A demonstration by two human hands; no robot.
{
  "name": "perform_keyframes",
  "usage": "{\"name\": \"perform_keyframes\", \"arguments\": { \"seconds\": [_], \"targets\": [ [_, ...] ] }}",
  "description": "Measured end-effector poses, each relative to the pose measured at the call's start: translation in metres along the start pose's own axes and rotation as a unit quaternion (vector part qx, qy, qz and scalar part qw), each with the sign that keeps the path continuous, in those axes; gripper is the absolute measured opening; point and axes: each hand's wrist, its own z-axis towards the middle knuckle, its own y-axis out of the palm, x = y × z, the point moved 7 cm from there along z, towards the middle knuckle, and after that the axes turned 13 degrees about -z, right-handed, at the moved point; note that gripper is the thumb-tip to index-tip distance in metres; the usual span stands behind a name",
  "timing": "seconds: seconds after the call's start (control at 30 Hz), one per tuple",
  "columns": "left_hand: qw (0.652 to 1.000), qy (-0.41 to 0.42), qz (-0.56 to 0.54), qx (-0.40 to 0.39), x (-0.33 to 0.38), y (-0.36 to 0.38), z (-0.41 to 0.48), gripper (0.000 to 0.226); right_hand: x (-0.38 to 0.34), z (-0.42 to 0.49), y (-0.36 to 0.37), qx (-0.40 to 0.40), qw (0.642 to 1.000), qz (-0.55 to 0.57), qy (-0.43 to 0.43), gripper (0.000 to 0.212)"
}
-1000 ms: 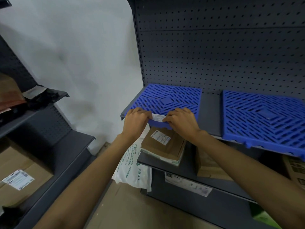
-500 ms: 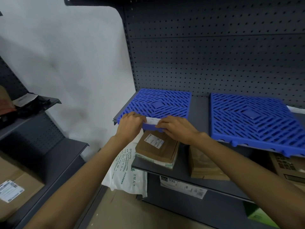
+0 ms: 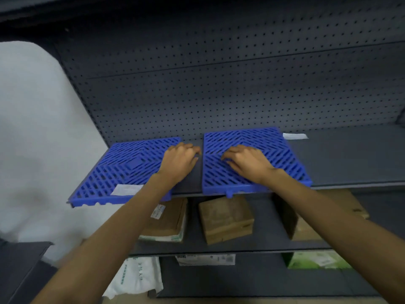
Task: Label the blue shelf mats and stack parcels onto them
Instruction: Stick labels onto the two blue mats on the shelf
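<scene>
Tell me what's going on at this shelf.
A person has one hand on each blue mat: the left hand at the right edge of the left mat, the right hand on top of the right mat. The left mat bears a white label near its front edge; a second label lies on the shelf beside the right mat. No parcels sit on the mats yet.

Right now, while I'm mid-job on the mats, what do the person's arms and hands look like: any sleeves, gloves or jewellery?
Both are bare. The left hand and right hand wear no gloves, and no ring shows on the fingers. The left forearm and right forearm run uncovered to the bottom of the frame: no sleeve, watch or band in view.
</scene>
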Motion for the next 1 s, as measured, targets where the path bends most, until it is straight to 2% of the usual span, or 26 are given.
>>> {"name": "perform_keyframes", "arguments": {
  "seconds": [0.33, 0.5, 0.6, 0.77, 1.0],
  "targets": [
    [0.998, 0.044, -0.038, 0.006, 0.159, 0.062, 0.131, 0.025, 0.195, -0.081, 0.026, -0.049, 0.994, -0.041, 0.089, 0.034],
    [0.998, 0.018, -0.054, 0.007, 0.207, 0.095, 0.179, 0.025, 0.263, -0.098, 0.057, -0.106, 0.985, -0.061, 0.119, 0.041],
    [0.999, 0.007, -0.051, -0.011, 0.221, 0.115, 0.201, 0.026, 0.285, -0.096, 0.074, -0.124, 0.983, -0.062, 0.119, 0.041],
    [0.998, 0.004, -0.021, -0.064, 0.223, 0.147, 0.232, 0.043, 0.304, -0.075, 0.096, -0.123, 0.985, -0.061, 0.108, 0.039],
    [0.996, -0.002, -0.022, -0.082, 0.217, 0.178, 0.268, 0.039, 0.319, -0.045, 0.117, -0.113, 0.986, -0.084, 0.089, 0.03]
  ]
}}
